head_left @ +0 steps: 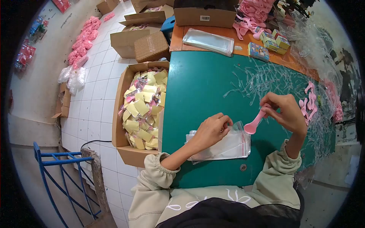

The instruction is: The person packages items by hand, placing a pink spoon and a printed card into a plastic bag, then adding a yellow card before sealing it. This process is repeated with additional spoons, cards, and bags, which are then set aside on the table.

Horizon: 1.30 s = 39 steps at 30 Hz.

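My right hand [281, 111] grips the handle end of a pink plastic spoon [255, 122], whose bowl points down to the left, close to the open edge of a clear bag. My left hand [213, 131] has its fingers pinched at the top of that clear plastic bag [238, 127], just left of the spoon's bowl. Beneath the left hand a stack of clear plastic bags [228, 146] lies on the green tabletop [201, 91].
A cardboard box [118, 121] full of packed pouches stands left of the table. Clear plastic strips [262, 81] and pink spoons [311, 100] lie at the right. Small boxes [258, 52] and a bag stack [209, 41] sit at the back.
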{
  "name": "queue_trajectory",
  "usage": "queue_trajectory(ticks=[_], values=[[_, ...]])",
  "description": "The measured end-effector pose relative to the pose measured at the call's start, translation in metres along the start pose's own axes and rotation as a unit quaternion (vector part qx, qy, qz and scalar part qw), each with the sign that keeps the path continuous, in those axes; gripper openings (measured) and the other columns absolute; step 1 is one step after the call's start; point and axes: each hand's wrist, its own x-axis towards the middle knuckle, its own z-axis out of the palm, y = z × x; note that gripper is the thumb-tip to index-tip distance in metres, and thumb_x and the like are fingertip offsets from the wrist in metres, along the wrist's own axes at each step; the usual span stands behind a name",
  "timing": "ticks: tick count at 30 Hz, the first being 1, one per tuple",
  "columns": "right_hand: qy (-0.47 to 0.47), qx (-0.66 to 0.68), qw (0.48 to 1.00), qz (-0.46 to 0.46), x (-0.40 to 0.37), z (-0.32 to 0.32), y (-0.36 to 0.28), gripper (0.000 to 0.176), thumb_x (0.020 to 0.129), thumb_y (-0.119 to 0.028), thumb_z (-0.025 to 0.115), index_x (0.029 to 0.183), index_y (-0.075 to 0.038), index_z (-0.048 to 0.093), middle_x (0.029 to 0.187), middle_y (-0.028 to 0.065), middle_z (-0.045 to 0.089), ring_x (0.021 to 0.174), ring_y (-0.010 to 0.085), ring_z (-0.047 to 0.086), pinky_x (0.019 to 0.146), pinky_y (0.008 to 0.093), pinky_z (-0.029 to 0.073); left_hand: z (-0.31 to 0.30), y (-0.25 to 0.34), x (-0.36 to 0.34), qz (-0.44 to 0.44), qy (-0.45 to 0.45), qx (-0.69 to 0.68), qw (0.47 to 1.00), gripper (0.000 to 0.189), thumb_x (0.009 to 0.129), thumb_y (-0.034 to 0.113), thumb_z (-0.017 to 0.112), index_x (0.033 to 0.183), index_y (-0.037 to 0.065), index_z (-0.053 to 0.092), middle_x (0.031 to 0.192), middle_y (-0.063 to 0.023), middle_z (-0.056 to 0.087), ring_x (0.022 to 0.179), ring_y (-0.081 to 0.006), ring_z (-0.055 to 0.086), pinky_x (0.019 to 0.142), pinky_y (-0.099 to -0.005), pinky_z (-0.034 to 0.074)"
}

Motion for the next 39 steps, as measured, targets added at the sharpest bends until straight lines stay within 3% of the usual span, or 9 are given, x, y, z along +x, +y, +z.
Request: queue_trajectory(ticks=[13,16,22,26,28,31,35,39], values=[[-0.107,0.033,0.994,-0.010,0.011,0.012,0.003,0.010,0.081,-0.005,0.062,0.083,-0.001,0.054,0.065,0.0101,0.064,0.063,0.0192,0.067,0.054,0.0282,0.049,-0.004,0.000,-0.003,0.023,0.010,0.006,1.000,0.022,0.081,0.007,0.056,0.101,0.005,0.064,0.080,-0.0129,0.055,0.070,-0.0250,0.057,0.063,-0.0349,0.046],[-0.115,0.023,0.993,-0.003,0.012,0.016,0.004,0.010,0.081,-0.004,0.062,0.083,0.000,0.054,0.065,0.0108,0.064,0.061,0.0197,0.066,0.053,0.0285,0.049,-0.008,-0.001,-0.002,0.010,-0.019,-0.041,0.999,0.023,0.083,0.008,0.053,0.103,0.005,0.064,0.080,-0.0117,0.055,0.068,-0.0232,0.055,0.062,-0.0328,0.044],[-0.114,0.003,0.993,0.018,0.016,0.020,0.006,0.008,0.081,-0.003,0.060,0.082,0.001,0.054,0.065,0.0118,0.064,0.061,0.0199,0.066,0.053,0.0284,0.050,-0.024,0.006,0.002,-0.121,-0.061,-0.194,0.972,0.016,0.089,0.011,0.051,0.095,0.004,0.063,0.084,-0.0036,0.057,0.071,-0.0119,0.051,0.063,-0.0277,0.041],[-0.109,0.010,0.994,0.026,0.015,0.021,0.007,0.008,0.081,-0.004,0.059,0.081,0.001,0.054,0.065,0.0121,0.064,0.061,0.0200,0.066,0.053,0.0286,0.050,-0.024,-0.012,0.003,-0.148,-0.055,-0.309,0.938,0.016,0.093,0.018,0.050,0.101,0.006,0.056,0.086,-0.0019,0.057,0.076,-0.0096,0.053,0.066,-0.0244,0.041],[-0.111,0.006,0.994,0.025,0.016,0.022,0.009,0.008,0.082,-0.004,0.059,0.082,0.002,0.054,0.065,0.0121,0.064,0.061,0.0200,0.066,0.053,0.0285,0.050,-0.029,-0.006,0.005,-0.154,-0.020,-0.387,0.909,0.020,0.095,0.021,0.049,0.108,0.007,0.050,0.087,-0.0026,0.058,0.079,-0.0096,0.054,0.068,-0.0231,0.042],[-0.113,0.003,0.993,0.030,0.016,0.022,0.009,0.008,0.082,-0.004,0.059,0.082,0.002,0.053,0.065,0.0120,0.064,0.061,0.0199,0.066,0.053,0.0283,0.050,-0.038,0.000,0.004,-0.179,-0.053,-0.423,0.887,0.032,0.093,0.020,0.053,0.120,0.008,0.041,0.089,-0.0048,0.059,0.083,-0.0107,0.056,0.071,-0.0243,0.044],[-0.116,0.003,0.993,0.019,0.014,0.016,0.005,0.010,0.082,-0.005,0.060,0.082,0.002,0.053,0.066,0.0118,0.064,0.062,0.0188,0.067,0.053,0.0282,0.050,-0.039,0.001,0.004,-0.137,-0.042,-0.433,0.890,0.050,0.088,0.012,0.059,0.130,0.008,0.033,0.096,-0.0102,0.062,0.087,-0.0128,0.057,0.075,-0.0264,0.046],[-0.024,0.056,0.997,0.036,0.008,0.005,0.005,0.010,0.084,-0.005,0.060,0.085,0.002,0.053,0.068,0.0100,0.064,0.064,0.0155,0.067,0.055,0.0262,0.051,-0.042,0.007,0.005,-0.133,-0.030,-0.448,0.883,0.064,0.084,0.010,0.064,0.137,0.009,0.028,0.100,-0.0126,0.063,0.091,-0.0142,0.057,0.078,-0.0278,0.046]])
